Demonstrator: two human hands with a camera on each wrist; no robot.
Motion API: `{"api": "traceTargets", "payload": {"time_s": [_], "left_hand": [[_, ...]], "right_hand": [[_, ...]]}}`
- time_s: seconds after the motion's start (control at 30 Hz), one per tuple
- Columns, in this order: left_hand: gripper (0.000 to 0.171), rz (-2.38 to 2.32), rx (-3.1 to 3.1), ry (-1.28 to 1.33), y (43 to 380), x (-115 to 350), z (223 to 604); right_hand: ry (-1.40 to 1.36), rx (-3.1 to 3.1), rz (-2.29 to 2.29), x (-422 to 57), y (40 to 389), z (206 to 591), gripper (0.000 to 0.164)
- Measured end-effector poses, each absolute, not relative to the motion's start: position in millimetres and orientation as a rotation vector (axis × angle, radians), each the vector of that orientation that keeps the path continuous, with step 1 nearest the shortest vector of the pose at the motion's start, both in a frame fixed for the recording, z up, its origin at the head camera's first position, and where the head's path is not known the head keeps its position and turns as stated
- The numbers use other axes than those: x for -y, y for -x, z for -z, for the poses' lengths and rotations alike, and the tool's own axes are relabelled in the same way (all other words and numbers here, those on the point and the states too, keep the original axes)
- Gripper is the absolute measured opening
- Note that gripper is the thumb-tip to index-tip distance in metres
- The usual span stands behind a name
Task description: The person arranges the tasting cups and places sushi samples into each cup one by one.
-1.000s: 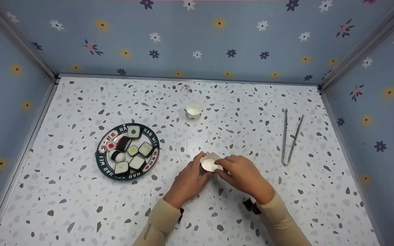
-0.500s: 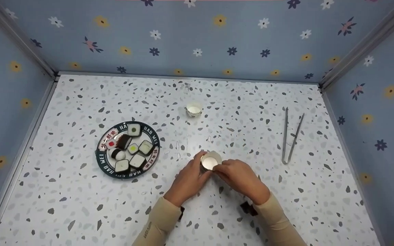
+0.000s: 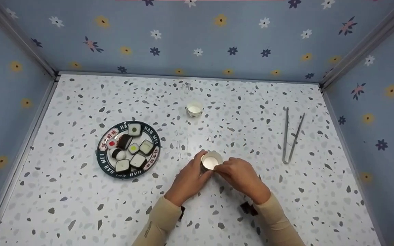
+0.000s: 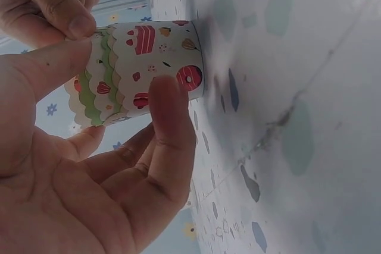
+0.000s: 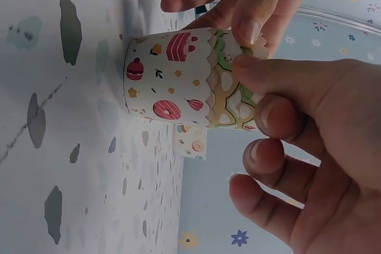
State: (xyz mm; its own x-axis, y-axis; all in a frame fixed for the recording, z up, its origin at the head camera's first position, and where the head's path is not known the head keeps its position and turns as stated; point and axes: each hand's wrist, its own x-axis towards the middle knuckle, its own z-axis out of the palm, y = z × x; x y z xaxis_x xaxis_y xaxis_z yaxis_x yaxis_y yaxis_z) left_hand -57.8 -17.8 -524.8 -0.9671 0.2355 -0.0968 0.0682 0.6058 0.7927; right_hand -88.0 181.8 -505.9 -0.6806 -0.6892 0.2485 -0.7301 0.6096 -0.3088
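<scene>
A stack of nested paper baking cups [image 3: 211, 161] stands upright on the speckled table between the hands. In the left wrist view the printed cups [image 4: 146, 57] show cakes and doughnuts, with several scalloped rims, one green, overlapping near the top. My left hand [image 3: 187, 180] holds the stack from the left, thumb on the near side and fingers around the far side. With thumb and forefinger, my right hand [image 3: 240, 175] pinches the scalloped rim on the near right. The right wrist view shows this pinch at the cups' rim [image 5: 235, 96]. White insides face up.
Another paper cup [image 3: 194, 110] stands farther back. At left, a round dark-rimmed plate [image 3: 102, 163] bears several sushi pieces [image 3: 138, 160]. Metal tongs [image 3: 286, 150] lie spread at right. Blue flowered panels [image 3: 183, 41] enclose the table's back and sides.
My right hand's fingertips have moved from the right side of the rim toward its near edge, and its fingers have curled closer together. My left hand keeps its hold; the cups stay put.
</scene>
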Motion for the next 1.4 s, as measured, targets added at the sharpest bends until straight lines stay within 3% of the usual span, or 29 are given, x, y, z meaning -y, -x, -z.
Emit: {"api": "traceTargets", "payload": {"time_s": [0.6, 0.9, 1.13, 1.4], "left_hand": [[0.066, -1.286, -2.640, -0.272, 58, 18, 527], [0.068, -1.293, -2.627, -0.252, 60, 17, 526], [0.066, -1.310, -2.621, -0.250, 58, 20, 526], [0.063, -1.289, -2.637, -0.265, 56, 18, 525]], "right_hand": [[-1.192, 2.719, -0.611, -184, 84, 499, 0.004], [-1.179, 2.573, -0.667, -190, 92, 472, 0.005], [-1.048, 2.566, -0.625, -187, 129, 470, 0.006], [-0.851, 2.732, -0.502, -177, 193, 497, 0.013]]}}
